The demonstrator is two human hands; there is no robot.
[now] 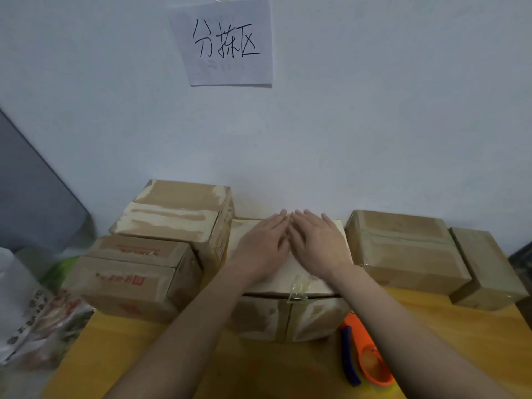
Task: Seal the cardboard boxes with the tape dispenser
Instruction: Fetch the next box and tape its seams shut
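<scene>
A cardboard box (288, 318) stands in the middle of the yellow table (259, 367), against the wall. My left hand (263, 243) and my right hand (318, 243) lie flat on its top flaps, side by side, fingers straight and pointing at the wall. A strip of clear tape (298, 289) hangs crumpled over the front edge of the top. The orange tape dispenser (367, 358) with a blue handle lies on the table to the right of the box, under my right forearm. Neither hand touches it.
Two stacked boxes (175, 214) and a lower box (132, 277) with red print stand to the left. Two more boxes (403, 249) (486, 269) stand to the right. Plastic bags (37, 321) lie off the table's left edge. A paper sign (227, 41) hangs on the wall.
</scene>
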